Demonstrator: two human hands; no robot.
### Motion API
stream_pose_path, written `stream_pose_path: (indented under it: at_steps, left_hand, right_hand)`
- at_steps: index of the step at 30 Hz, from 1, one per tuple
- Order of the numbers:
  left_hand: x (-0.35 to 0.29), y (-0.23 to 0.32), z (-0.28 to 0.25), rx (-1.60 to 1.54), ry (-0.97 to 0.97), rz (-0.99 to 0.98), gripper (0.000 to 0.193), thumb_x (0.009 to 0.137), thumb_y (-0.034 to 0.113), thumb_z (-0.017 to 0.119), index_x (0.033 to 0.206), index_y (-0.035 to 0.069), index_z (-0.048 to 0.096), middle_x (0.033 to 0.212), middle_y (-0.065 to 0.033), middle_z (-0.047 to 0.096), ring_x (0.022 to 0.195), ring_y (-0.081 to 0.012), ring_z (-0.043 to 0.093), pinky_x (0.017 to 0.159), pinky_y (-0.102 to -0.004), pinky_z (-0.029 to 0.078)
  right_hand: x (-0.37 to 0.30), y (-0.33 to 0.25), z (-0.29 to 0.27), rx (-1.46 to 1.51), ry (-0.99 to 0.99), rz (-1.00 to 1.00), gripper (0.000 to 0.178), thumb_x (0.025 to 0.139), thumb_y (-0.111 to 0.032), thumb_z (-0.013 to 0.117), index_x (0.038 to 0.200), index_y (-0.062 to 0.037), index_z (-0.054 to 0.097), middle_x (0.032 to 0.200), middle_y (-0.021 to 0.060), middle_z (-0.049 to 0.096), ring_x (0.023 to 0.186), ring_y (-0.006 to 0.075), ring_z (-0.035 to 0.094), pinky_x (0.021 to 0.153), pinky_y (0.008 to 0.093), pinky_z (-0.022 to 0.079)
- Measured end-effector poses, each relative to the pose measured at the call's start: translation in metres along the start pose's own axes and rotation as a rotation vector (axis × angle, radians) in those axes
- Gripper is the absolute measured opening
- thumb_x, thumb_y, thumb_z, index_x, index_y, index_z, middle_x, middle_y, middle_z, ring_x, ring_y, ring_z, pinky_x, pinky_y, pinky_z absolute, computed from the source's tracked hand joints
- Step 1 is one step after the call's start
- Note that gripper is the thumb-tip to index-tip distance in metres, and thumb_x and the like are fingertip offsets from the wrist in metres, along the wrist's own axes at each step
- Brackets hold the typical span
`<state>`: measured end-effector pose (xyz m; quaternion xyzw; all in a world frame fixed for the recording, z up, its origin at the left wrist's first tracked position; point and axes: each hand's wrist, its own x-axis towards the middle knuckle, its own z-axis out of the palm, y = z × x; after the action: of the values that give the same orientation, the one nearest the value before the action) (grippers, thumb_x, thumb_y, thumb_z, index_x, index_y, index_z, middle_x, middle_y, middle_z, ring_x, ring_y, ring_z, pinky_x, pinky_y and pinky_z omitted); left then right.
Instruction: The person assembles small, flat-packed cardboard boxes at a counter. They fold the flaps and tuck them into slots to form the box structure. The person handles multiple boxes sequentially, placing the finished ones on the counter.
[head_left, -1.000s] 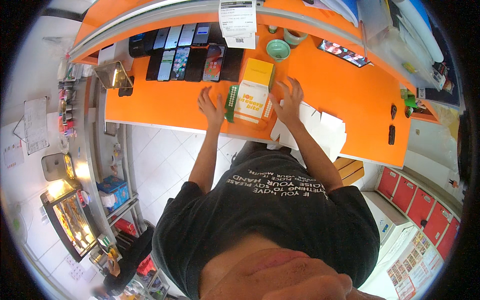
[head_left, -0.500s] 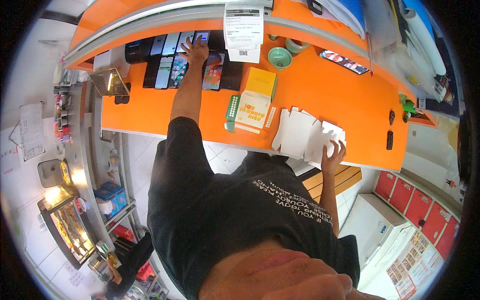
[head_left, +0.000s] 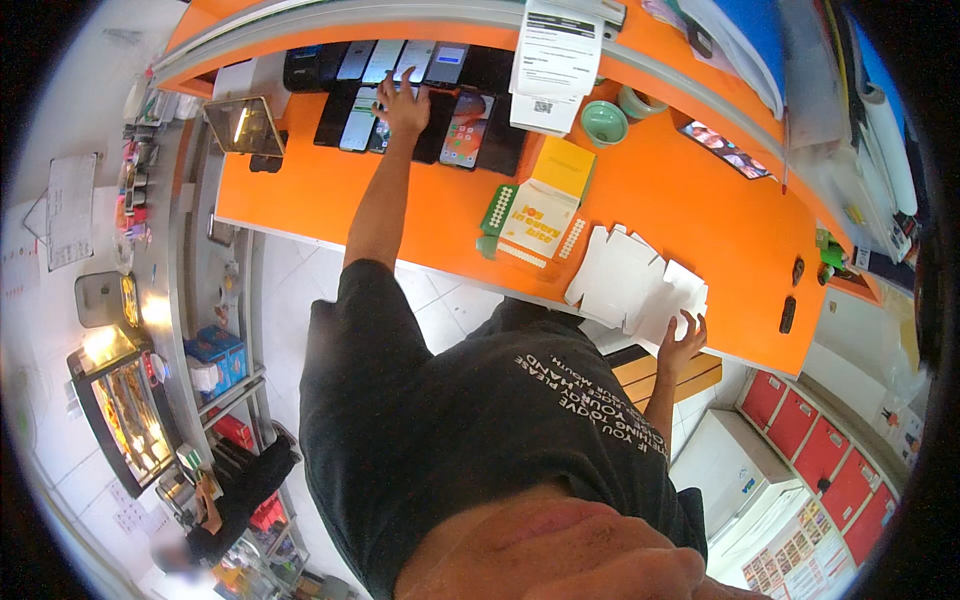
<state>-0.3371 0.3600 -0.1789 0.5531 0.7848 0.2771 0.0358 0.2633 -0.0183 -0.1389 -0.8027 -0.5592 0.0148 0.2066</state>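
Observation:
My left hand, fingers spread, reaches over two rows of smartphones standing along the back of the orange counter. Beneath its fingertips is a lit phone in the front row, mostly covered; whether they touch the screen I cannot tell. Beside the hand are a phone with a pale screen and a phone with a reddish screen. My right hand has its fingers apart at the near edge of an unfolded white cardboard box; it seems to rest against the card without gripping it.
A yellow-and-white printed carton lies mid-counter. Behind it stand a green bowl and a hanging paper slip. One more phone leans at the back right. A co-worker's dark sleeve shows at lower left beside a lit food warmer.
The view has turned, so the counter sits further right. My left hand has come down from the back row of phones to the front row. My right hand stays by the white box.

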Motion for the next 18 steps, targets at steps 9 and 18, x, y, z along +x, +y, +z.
stream_pose_path:
  at_steps: [9,18]
  left_hand:
    - [-0.087,-0.116,-0.098,0.191,-0.148,0.319,0.067,0.078,0.066,0.069,0.136,0.034,0.055,0.149,-0.0082,0.035,0.141,-0.0356,0.024,0.107,-0.0637,0.021]
    - [-0.061,-0.106,-0.076,0.309,-0.205,0.3,0.082,0.069,0.08,0.065,0.14,0.042,0.051,0.155,-0.0071,0.024,0.143,-0.0465,0.014,0.106,-0.0733,0.014]
  right_hand:
    - [-0.004,0.011,0.019,0.028,0.007,-0.001,0.035,0.088,-0.031,0.072,0.118,-0.0145,0.065,0.13,0.0165,0.051,0.122,0.0399,0.049,0.1,0.0546,0.041]
    - [0.001,0.008,0.032,-0.065,-0.004,0.033,0.042,0.087,-0.036,0.073,0.12,-0.0113,0.063,0.126,0.0171,0.056,0.119,0.0393,0.051,0.099,0.0524,0.043]
